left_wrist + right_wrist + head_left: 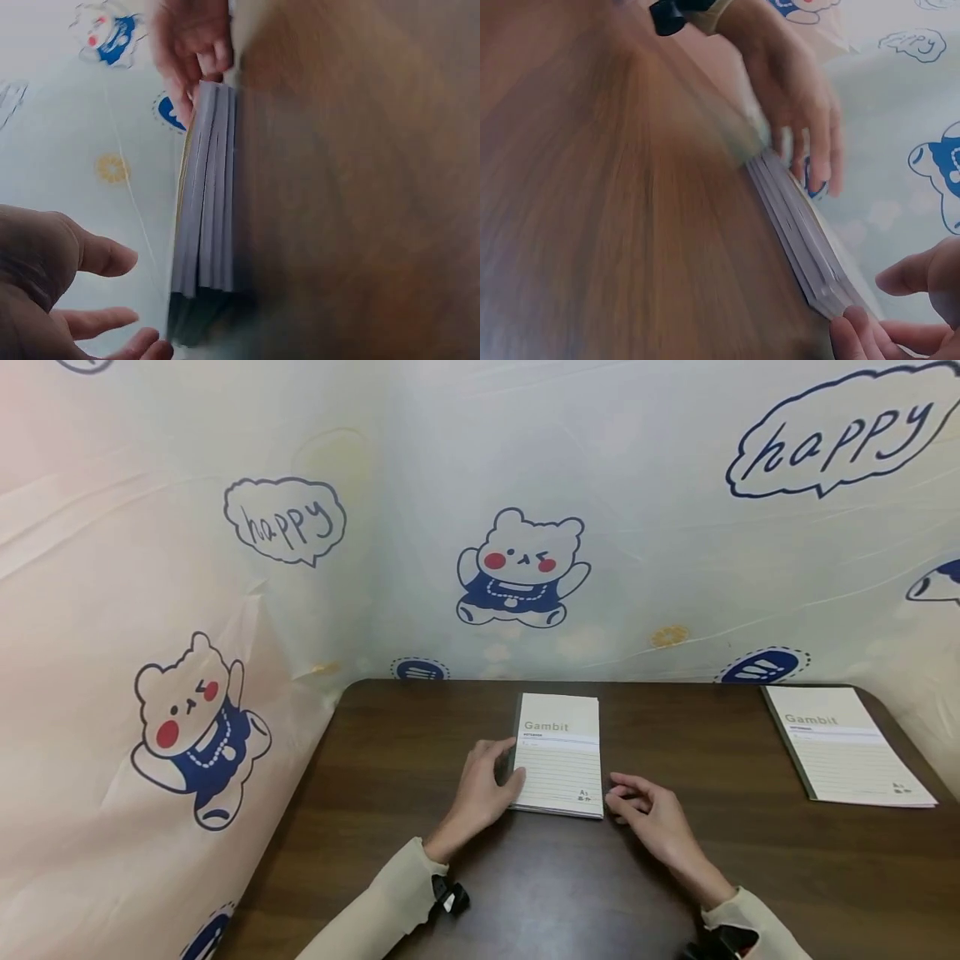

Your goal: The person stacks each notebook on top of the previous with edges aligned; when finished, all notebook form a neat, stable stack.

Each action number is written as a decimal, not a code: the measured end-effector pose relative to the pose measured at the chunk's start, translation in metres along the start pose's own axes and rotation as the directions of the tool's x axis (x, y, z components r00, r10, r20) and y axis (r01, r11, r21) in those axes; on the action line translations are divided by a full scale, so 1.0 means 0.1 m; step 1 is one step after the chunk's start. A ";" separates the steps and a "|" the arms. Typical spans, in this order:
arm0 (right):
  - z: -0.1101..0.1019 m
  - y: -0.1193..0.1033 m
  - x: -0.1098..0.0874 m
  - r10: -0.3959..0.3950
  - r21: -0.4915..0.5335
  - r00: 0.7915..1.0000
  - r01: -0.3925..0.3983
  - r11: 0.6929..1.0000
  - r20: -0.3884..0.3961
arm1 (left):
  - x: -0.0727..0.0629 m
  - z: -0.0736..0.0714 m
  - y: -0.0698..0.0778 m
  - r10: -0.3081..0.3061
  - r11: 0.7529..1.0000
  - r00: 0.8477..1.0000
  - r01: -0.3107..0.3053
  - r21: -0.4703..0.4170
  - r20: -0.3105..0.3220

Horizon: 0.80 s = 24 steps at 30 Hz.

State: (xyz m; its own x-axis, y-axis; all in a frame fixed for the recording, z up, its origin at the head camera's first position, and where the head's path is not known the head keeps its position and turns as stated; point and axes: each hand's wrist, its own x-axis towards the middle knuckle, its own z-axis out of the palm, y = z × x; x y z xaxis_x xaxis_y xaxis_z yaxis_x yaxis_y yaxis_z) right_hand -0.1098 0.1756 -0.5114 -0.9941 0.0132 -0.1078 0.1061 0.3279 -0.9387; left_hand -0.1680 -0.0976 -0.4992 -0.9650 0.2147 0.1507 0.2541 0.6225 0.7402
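Notebooks (558, 777) stacked on table (420, 727); left hand (480, 785) spread wide at left edge, right hand (652, 818) loosely bent by right edge; pad (851, 756) farther right.

Smooth, faintly glossy wood-grained table (525, 902); matt paper notebooks (558, 768); creased, cloth-like backdrop (397, 593); matt cloth sleeves (382, 906)

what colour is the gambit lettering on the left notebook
The lettering is tan, clearest in the head view.
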 end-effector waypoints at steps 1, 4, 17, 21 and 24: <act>-0.04 0.01 -0.01 -0.011 -0.021 1.000 0.011 1.000 0.000 | 0.02 0.01 0.04 0.033 0.999 0.999 -0.033 0.030 -0.008; -0.19 0.05 -0.04 -0.043 -0.090 0.999 0.042 0.995 -0.002 | 0.08 0.05 0.15 0.127 0.987 0.992 -0.127 0.094 0.005; -0.93 0.33 -0.12 -0.127 -0.253 0.990 0.107 0.962 -0.064 | 0.25 0.51 0.58 0.324 0.862 0.898 -0.410 0.297 0.299; -1.17 0.46 -0.13 -0.170 -0.329 0.978 0.122 0.936 -0.118 | 0.31 0.69 0.76 0.303 0.814 0.853 -0.463 0.350 0.424; -1.36 0.55 -0.13 -0.197 -0.363 0.967 0.127 0.923 -0.164 | 0.36 0.86 0.88 0.275 0.776 0.812 -0.504 0.380 0.515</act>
State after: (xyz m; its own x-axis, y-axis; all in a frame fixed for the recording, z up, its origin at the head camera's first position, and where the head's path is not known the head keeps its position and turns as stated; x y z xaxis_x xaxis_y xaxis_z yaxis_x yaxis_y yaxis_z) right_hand -0.0938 0.3218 -0.5175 -0.9855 0.1032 0.1347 -0.0363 0.6472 -0.7614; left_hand -0.1742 0.0295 -0.4846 -0.6797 0.7334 -0.0115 0.7084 0.6604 0.2492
